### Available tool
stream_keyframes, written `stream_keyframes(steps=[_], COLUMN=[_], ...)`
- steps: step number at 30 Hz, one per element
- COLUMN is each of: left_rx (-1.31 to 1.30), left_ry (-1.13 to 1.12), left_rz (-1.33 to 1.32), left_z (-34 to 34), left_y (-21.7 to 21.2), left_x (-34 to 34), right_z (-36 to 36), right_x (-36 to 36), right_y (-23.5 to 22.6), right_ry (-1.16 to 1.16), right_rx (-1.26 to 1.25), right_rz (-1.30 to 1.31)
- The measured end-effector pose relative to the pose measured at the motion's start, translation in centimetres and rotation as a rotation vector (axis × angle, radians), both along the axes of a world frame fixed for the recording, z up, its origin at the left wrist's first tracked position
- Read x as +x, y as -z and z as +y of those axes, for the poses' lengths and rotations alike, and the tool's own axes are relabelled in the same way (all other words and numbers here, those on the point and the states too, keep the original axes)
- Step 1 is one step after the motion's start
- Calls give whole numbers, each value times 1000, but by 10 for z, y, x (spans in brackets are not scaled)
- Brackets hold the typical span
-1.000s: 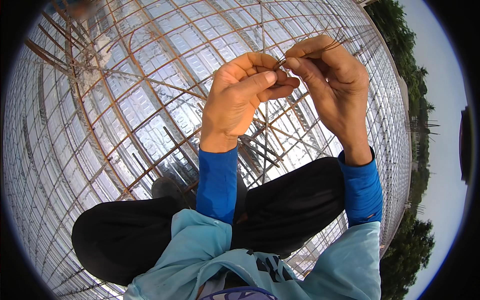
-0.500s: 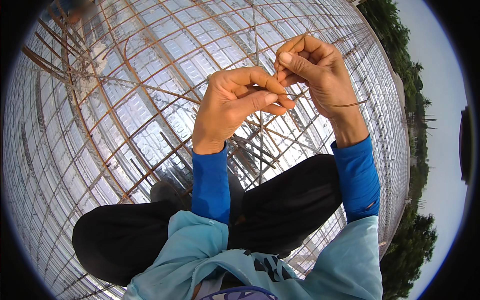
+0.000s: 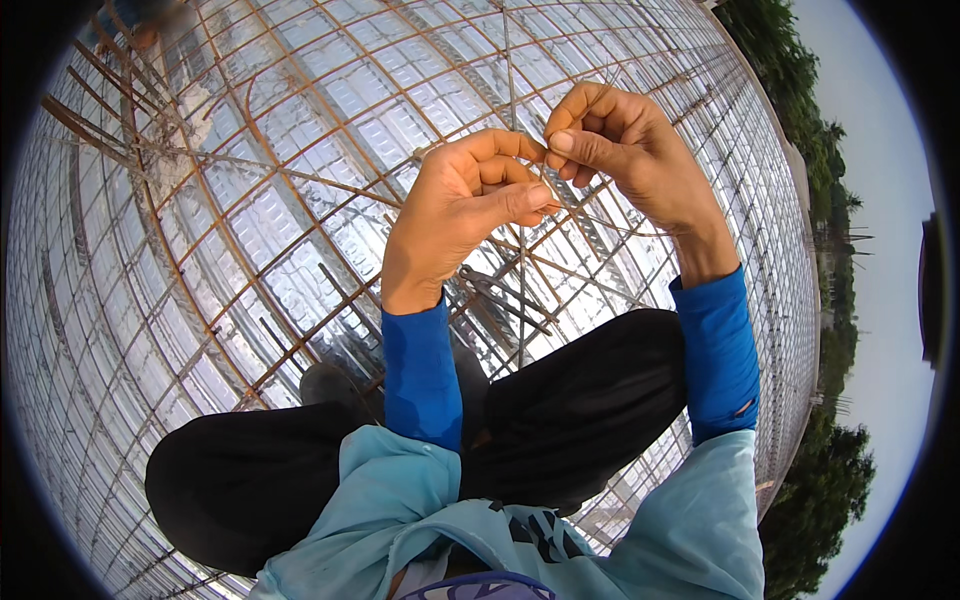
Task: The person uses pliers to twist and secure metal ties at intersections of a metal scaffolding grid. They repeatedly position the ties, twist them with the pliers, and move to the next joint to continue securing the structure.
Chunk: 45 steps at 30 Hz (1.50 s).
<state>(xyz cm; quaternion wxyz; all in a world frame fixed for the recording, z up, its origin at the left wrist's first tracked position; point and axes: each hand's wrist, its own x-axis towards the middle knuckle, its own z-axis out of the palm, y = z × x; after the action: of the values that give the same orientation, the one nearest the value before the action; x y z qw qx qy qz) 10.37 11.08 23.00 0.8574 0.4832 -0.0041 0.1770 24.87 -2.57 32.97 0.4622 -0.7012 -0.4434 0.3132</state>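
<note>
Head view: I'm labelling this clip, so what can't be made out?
Thin wires, head view: pinched parts hidden by left hand and right hand; too fine to count.
Shoe, head view: partly hidden by black trousers.
Blurred figure, head view, upper left: cut off by the rim.

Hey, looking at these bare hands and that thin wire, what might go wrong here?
The loose ends of the thin wire might prick the left hand or right hand, as both are bare. Held only in a pinch, it could slip and drop through the rebar mesh below. A boot could catch on that mesh when the person moves.
</note>
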Motion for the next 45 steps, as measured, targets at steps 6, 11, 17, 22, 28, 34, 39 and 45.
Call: stream_keyframes(steps=[6,11,17,22,28,34,39,45], left_rx=[38,-100,-614,-738,-740,-462,-422,-471], left_ry=[-100,-187,-229,-281,-268,-359,-468,-731], left_rz=[21,27,-21,44,97,48,-21,63], left_z=[3,9,5,2,7,22,38,24], left_y=[19,27,25,27,21,28,39,29], left_x=[5,8,14,17,14,10,3,10], right_z=[3,0,10,9,13,6,6,4], right_x=[-26,-24,-55,-51,-54,-62,-59,-55], right_y=[-14,-11,12,28,24,16,14,43], right_ry=[144,-36,-66,-115,-165,-166,-183,-130], right_rx=[-326,-478,-63,-29,-40,-97,-223,-277], right_rz=[-9,-101,-802,-1057,-1204,-1054,-1080,-1068])
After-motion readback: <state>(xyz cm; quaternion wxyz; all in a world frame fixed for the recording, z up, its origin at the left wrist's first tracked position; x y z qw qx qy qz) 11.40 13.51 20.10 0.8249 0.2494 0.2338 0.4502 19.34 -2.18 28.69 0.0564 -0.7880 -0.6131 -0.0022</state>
